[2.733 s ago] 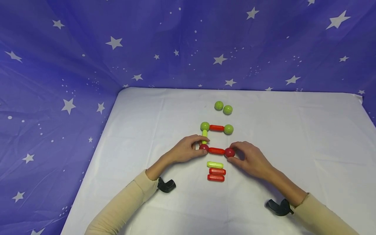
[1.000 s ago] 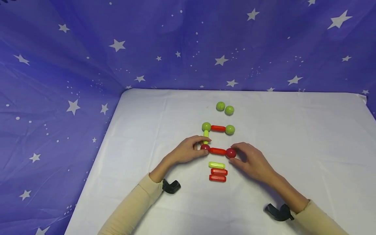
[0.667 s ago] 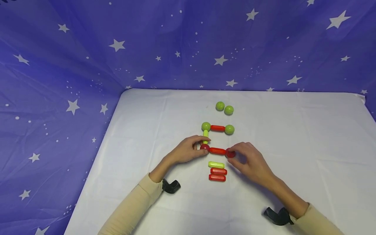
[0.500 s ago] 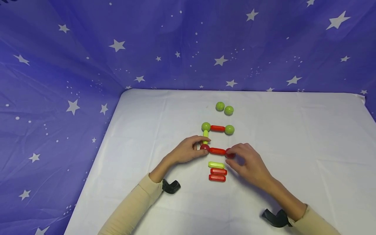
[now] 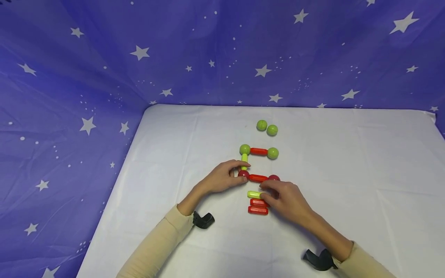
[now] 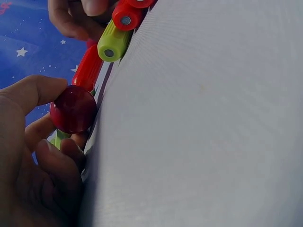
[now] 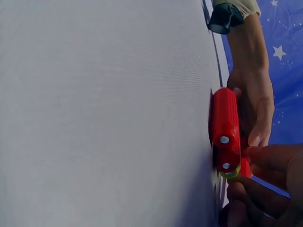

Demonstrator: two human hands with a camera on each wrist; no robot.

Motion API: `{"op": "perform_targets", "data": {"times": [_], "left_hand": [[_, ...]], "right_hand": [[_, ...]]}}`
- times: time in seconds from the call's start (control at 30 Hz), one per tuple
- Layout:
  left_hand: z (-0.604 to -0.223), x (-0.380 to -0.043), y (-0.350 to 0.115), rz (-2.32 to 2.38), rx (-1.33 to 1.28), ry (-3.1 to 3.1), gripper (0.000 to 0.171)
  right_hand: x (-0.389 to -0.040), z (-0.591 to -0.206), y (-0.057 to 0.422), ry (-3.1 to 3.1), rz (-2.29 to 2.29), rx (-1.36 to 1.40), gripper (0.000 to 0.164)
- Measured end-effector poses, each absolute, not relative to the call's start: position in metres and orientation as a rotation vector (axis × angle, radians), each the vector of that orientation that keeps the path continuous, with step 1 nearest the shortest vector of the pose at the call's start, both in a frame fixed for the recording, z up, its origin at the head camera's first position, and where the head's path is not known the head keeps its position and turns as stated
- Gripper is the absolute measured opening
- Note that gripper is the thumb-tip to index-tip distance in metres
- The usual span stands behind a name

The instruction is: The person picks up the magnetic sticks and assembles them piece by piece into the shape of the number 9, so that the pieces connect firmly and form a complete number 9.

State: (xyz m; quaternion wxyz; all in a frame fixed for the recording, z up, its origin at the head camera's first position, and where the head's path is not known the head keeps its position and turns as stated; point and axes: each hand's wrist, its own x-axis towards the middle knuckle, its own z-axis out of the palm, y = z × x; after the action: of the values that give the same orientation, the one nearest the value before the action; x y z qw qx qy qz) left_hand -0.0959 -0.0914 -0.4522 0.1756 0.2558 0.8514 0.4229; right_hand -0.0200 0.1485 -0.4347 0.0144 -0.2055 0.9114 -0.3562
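Note:
In the head view, my left hand pinches the left red ball of a magnetic ball-and-rod figure; the left wrist view shows the thumb and fingers round this red ball. A red rod links it to a second red ball, partly covered by my right hand. My right thumb and forefinger stand apart over the right end of a loose lime-green rod. In the right wrist view, the fingers are close beside that rod's end.
Two loose red rods lie below the lime-green one. Above, a lime rod joins the left red ball to a green ball, then a red rod and another green ball. Two loose green balls lie farther back.
My right hand has let go of the right red ball and moved down and left to the loose lime-green rod. The left hand keeps its hold on the left red ball.

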Motion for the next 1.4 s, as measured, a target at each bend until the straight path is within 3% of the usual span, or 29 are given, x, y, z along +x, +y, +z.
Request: {"op": "perform_targets", "data": {"times": [0.57,1.4], "left_hand": [[-0.452,-0.096,-0.090,1.198,0.713,2.409,0.041],[-0.452,-0.095,-0.090,1.232,0.693,2.386,0.041]], "right_hand": [[-0.015,-0.437,0.155,2.790,-1.083,-0.669,0.020],[-0.008,-0.435,0.191,2.792,-1.026,-0.605,0.030]]}}
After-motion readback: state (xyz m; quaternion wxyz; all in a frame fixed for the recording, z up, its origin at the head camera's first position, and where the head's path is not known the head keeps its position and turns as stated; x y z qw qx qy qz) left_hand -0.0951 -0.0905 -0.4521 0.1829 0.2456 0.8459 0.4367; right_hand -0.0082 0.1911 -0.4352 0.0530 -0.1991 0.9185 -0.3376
